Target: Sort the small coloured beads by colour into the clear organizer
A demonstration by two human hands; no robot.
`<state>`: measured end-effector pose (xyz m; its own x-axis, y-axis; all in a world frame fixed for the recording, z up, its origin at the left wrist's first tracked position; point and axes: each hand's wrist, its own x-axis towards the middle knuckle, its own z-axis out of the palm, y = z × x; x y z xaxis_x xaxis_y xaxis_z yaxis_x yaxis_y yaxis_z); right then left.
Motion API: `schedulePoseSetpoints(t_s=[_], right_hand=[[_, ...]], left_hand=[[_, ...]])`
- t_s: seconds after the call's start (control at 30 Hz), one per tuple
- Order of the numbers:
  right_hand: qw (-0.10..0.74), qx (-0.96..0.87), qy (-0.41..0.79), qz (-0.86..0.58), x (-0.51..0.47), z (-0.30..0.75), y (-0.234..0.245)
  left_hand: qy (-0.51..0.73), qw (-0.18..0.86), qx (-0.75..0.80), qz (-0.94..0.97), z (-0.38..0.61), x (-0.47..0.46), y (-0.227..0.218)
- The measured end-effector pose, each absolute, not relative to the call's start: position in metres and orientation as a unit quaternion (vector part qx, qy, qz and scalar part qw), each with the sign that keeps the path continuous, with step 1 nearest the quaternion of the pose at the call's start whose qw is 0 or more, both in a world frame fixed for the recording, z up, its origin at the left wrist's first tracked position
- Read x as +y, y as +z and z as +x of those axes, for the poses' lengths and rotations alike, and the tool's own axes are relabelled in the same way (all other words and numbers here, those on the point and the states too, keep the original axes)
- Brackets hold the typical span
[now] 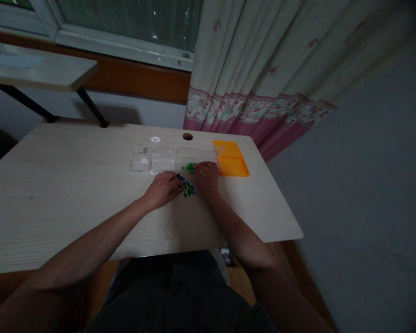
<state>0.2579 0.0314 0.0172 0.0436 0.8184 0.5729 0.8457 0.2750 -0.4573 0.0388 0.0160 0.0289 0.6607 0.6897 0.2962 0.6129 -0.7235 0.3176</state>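
Note:
A small heap of mixed small pieces (187, 188), blue, green, yellow and dark, lies on the table in front of a clear plastic tray with compartments (163, 164). My left hand (162, 189) rests at the heap's left side, its fingers bent together against the pieces; whatever they grip is hidden. Over the tray's front right part is my right hand (208, 177), fingers drawn together beside some green pieces (190, 167) in a compartment. Anything in its fingertips is too small to make out. The kind of the pieces cannot be told at this size.
An orange tray or lid (233, 159) lies at the right end of the clear tray, partly under it. Behind is a round cable hole (187, 137) in the wooden table (90, 185). A raised shelf (65, 76) stands back left; a curtain (249, 69) hangs behind.

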Motion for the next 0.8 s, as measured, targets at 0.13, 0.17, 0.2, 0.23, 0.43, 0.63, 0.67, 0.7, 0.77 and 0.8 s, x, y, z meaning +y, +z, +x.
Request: schedulePoseSetpoints(t_s=[0.13,0.17,0.2,0.23,0.43,0.63,0.67,0.7,0.77,0.8], right_hand=[[0.401,-0.695,-0.020,-0.597,0.0314,0.2579,0.0169],[0.401,-0.696,-0.021,-0.596,0.0312,0.2579,0.0169],[0.401,-0.695,-0.022,-0.596,0.0310,0.2579,0.0170],[0.402,-0.696,-0.022,-0.595,0.0308,0.2578,0.0172],[0.408,-0.695,-0.022,-0.591,0.0297,0.2567,0.0190],[0.408,-0.698,-0.012,-0.589,0.0298,0.2576,0.0186],[0.407,-0.698,-0.010,-0.589,0.0298,0.2576,0.0185],[0.408,-0.697,-0.009,-0.589,0.0297,0.2576,0.0185],[0.408,-0.697,-0.009,-0.589,0.0297,0.2573,0.0185],[0.409,-0.698,-0.010,-0.588,0.0297,0.2572,0.0184]], left_hand=[[0.202,0.096,0.365,0.904,0.0395,0.0144,0.0300],[0.201,0.096,0.365,0.904,0.0395,0.0142,0.0299],[0.202,0.094,0.364,0.904,0.0393,0.0140,0.0297],[0.203,0.093,0.364,0.904,0.0391,0.0139,0.0295],[0.209,0.077,0.370,0.902,0.0363,0.0147,0.0296],[0.214,0.064,0.369,0.902,0.0330,0.0174,0.0276],[0.214,0.063,0.369,0.902,0.0326,0.0177,0.0273],[0.214,0.062,0.369,0.902,0.0323,0.0179,0.0271],[0.213,0.062,0.371,0.902,0.0322,0.0180,0.0270],[0.213,0.063,0.372,0.901,0.0323,0.0180,0.0271]])
